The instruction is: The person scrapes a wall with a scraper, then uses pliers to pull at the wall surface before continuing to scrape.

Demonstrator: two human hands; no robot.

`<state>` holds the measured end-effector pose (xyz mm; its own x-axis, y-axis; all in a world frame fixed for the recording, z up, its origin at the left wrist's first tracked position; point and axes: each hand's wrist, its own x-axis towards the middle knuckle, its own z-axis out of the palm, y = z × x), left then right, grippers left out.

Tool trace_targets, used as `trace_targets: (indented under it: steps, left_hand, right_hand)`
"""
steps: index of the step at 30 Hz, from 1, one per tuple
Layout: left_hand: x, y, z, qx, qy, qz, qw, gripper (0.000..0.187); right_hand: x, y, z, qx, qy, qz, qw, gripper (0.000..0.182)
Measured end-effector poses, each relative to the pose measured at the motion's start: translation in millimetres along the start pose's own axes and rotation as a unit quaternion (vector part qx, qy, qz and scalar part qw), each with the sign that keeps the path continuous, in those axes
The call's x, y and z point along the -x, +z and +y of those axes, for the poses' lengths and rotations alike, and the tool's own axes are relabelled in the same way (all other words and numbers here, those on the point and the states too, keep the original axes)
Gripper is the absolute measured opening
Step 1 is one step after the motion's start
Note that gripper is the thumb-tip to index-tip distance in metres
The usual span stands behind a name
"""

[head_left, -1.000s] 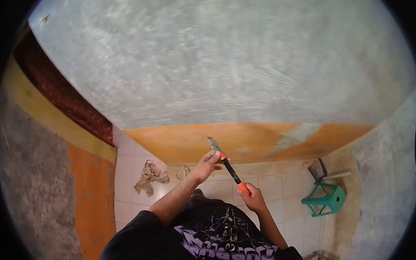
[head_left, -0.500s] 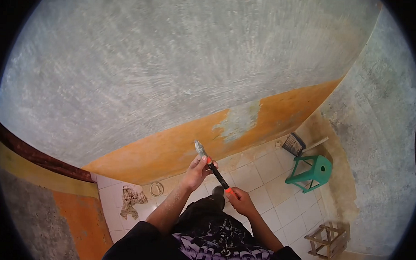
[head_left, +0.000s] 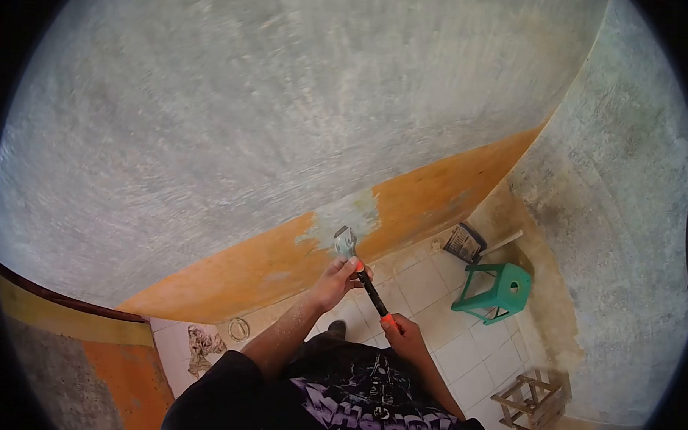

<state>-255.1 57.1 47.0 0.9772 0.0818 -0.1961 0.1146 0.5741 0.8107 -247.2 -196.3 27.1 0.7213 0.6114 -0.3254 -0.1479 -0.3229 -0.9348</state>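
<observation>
A long-handled scraper with a black and orange handle slants across the space before my body. Its grey metal head points up and left, in front of the bare grey patch of the orange wall band. Whether it touches the wall I cannot tell. My left hand is closed around the upper handle, just below the head. Lower down, my right hand grips the orange end of the handle. Pale dust speckles my left forearm.
A green plastic stool stands on the tiled floor at right, near a dustpan with a pale handle. A wooden stool frame is at lower right. A crumpled cloth and a ring-shaped item lie at left.
The view has shifted, so the wall patch and stools sit further left. The scraper has moved slightly right in view, and its head has turned to show its broad face. Both hands keep their hold.
</observation>
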Motion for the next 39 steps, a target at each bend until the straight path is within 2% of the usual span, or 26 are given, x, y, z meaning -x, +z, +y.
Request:
trace_targets:
  steps: [3,6,12,15,18,19,23,26,34,39]
  left_hand:
    - [-31,25,-24,0.018,-0.001,0.007,1.0,0.027]
    - [-57,67,-48,0.039,0.008,0.023,0.999,0.027]
    - [-116,152,-102,0.036,0.015,0.077,0.996,0.033]
    - [-141,177,-106,0.053,0.007,0.086,0.995,0.038]
    - [-165,195,-101,0.076,-0.003,0.09,0.993,0.04]
    - [-174,199,-101,0.084,-0.007,0.092,0.992,0.04]
    - [-213,201,-103,0.051,-0.002,0.105,0.993,0.038]
    - [-238,208,-81,-0.006,-0.01,0.125,0.992,0.035]
    - [-287,198,-70,-0.073,-0.009,0.133,0.988,0.051]
    - [-293,193,-84,-0.036,-0.003,0.19,0.981,0.051]
  right_hand:
    - [-6,-52,0,0.013,0.01,-0.011,1.0,0.028]
    - [-11,-116,5,0.08,-0.026,-0.022,0.996,0.027]
    - [-14,-240,21,0.065,-0.016,-0.045,0.997,0.028]
    - [-31,-278,34,-0.045,0.052,-0.118,0.991,0.025]
    - [-42,-314,18,-0.185,0.146,-0.224,0.946,0.024]
    - [-50,-325,19,-0.18,0.142,-0.233,0.945,0.024]
    - [-93,-362,23,-0.14,0.132,-0.256,0.948,0.022]
    - [-124,-382,5,-0.089,0.112,-0.245,0.959,0.021]
    - [-188,-420,-10,-0.024,0.112,-0.237,0.965,0.026]
    - [-209,-419,-17,0.036,0.11,-0.224,0.968,0.025]
